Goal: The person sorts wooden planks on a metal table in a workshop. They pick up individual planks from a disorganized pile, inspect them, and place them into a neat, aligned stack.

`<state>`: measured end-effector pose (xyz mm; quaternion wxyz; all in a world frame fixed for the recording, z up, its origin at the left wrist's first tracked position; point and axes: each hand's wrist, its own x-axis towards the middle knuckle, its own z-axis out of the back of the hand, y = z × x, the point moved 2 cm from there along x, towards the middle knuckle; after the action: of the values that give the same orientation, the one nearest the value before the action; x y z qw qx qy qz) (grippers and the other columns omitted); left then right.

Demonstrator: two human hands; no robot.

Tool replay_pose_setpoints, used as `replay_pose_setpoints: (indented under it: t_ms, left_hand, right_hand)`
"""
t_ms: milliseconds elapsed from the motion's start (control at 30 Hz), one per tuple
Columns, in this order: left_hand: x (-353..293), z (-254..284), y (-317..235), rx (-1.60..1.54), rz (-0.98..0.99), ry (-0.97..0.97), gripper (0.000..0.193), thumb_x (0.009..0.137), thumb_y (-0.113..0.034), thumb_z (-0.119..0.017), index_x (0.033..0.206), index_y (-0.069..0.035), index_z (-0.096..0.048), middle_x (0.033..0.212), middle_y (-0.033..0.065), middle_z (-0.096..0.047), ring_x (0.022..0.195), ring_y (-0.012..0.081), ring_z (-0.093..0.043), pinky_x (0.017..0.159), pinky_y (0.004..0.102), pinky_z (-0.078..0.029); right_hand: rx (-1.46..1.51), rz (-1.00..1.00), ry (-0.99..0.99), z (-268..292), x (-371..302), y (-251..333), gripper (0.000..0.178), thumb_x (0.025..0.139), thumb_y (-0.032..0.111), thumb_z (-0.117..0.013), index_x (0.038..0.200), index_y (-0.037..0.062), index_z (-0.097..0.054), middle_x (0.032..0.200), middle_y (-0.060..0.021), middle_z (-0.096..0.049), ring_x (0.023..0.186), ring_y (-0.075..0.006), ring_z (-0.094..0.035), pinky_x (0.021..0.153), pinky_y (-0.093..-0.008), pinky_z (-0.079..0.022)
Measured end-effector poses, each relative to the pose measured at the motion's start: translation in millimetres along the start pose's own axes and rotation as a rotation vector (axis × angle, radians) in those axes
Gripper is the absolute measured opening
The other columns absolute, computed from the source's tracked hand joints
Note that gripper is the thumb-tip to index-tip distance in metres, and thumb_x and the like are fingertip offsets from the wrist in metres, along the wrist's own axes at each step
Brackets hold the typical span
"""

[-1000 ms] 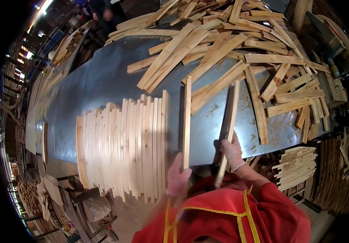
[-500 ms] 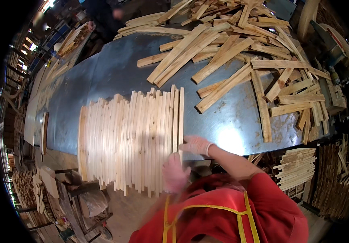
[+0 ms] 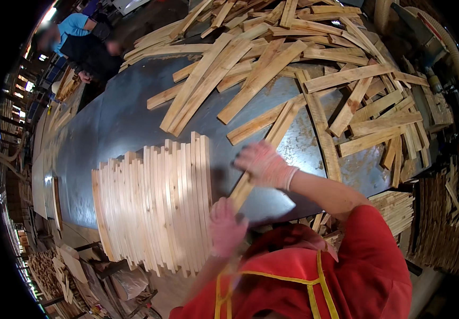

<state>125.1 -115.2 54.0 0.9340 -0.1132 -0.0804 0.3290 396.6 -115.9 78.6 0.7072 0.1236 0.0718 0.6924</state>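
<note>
My right hand, in a pale pink glove, is closed around a long wooden slat that lies diagonally on the dark metal table. My left hand, also gloved and blurred, sits at the table's near edge, between that slat's near end and the right side of a tidy row of upright-laid slats. Its fingers look spread and nothing shows in its grip. A big loose pile of slats covers the far and right part of the table.
Stacked slats stand below the table's right edge, with more bundles further right. A ribbed hose curves at the upper right. Other people work at the table's far left end. Scrap wood lies on the floor at left.
The slat held upright a second ago now lies at the right end of the row. My right hand has moved right and forward onto a loose diagonal slat. My left hand stays near the table's edge.
</note>
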Motion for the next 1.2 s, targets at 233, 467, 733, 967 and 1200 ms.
replay_pose_setpoints:
  t_ms: [233,467,733,967,1200]
  left_hand:
    - [34,-34,-12,0.030,0.095,0.277,0.082,0.083,-0.036,-0.076,0.154,-0.008,-0.045,0.135,0.0130,-0.059,0.126,0.0360,-0.056,0.102,0.0507,-0.048]
    - [-18,-28,13,-1.086,0.541,0.331,0.062,0.094,-0.020,-0.073,0.150,0.000,-0.055,0.137,0.0158,-0.067,0.126,0.0249,-0.064,0.105,0.0356,-0.050]
    - [-53,17,21,-0.313,0.167,0.079,0.070,0.087,-0.033,-0.077,0.145,0.001,-0.056,0.137,0.0206,-0.064,0.121,0.0396,-0.062,0.106,0.0488,-0.047]
    - [-54,9,43,0.126,0.108,0.102,0.080,0.076,-0.034,-0.080,0.147,-0.006,-0.054,0.152,0.0123,-0.047,0.142,0.0342,-0.042,0.117,0.0552,-0.034]
    - [-46,2,42,0.154,0.019,-0.010,0.077,0.073,-0.027,-0.077,0.145,-0.010,-0.056,0.147,0.0106,-0.051,0.140,0.0334,-0.045,0.118,0.0556,-0.033]
  right_hand:
    - [-0.003,-1.002,-0.343,0,-74,-188,0.067,0.084,0.018,-0.072,0.146,0.0050,-0.051,0.127,-0.0283,-0.061,0.120,-0.0444,-0.060,0.105,-0.0484,-0.050]
    - [1.089,-0.973,-0.418,-34,-84,-33,0.085,0.082,0.023,-0.075,0.156,-0.0027,-0.042,0.121,-0.0269,-0.072,0.109,-0.0348,-0.071,0.099,-0.0404,-0.055]
    - [0.686,-0.573,0.363,-86,-11,97,0.065,0.096,0.051,-0.058,0.137,0.0005,-0.061,0.123,-0.0294,-0.070,0.117,-0.0439,-0.067,0.101,-0.0486,-0.052]
    - [0.456,-0.422,0.168,-39,49,54,0.035,0.087,0.032,-0.062,0.101,0.0015,-0.072,0.108,-0.0283,-0.072,0.110,-0.0428,-0.070,0.095,-0.0494,-0.054]
    - [-0.373,-0.261,0.060,-28,67,-113,0.036,0.093,0.021,-0.066,0.129,0.0186,-0.070,0.114,-0.0112,-0.075,0.107,-0.0351,-0.072,0.093,-0.0503,-0.053]
